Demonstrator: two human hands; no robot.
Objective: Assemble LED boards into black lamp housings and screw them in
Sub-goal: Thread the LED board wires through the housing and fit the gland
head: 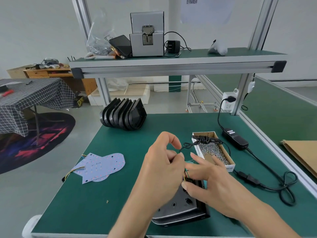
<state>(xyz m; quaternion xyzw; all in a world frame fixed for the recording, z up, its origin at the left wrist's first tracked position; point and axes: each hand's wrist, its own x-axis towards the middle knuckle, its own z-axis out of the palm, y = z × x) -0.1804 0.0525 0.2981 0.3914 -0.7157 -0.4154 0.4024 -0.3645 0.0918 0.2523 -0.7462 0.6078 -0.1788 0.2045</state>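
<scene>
Housing (180, 210) under both hands, left hand (163, 170) and right hand (211, 184) seemingly pinching its wires (186, 174).

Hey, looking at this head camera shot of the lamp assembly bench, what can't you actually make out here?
- Head view: the inside of the black housing under the hands is not shown, so whether a board sits in it is unclear.
- The ends of the coloured wires are covered by the left hand and right hand.
- The screws in the cardboard box are too small to tell their type.
- The label on the box front is cut off by the right hand.
</scene>
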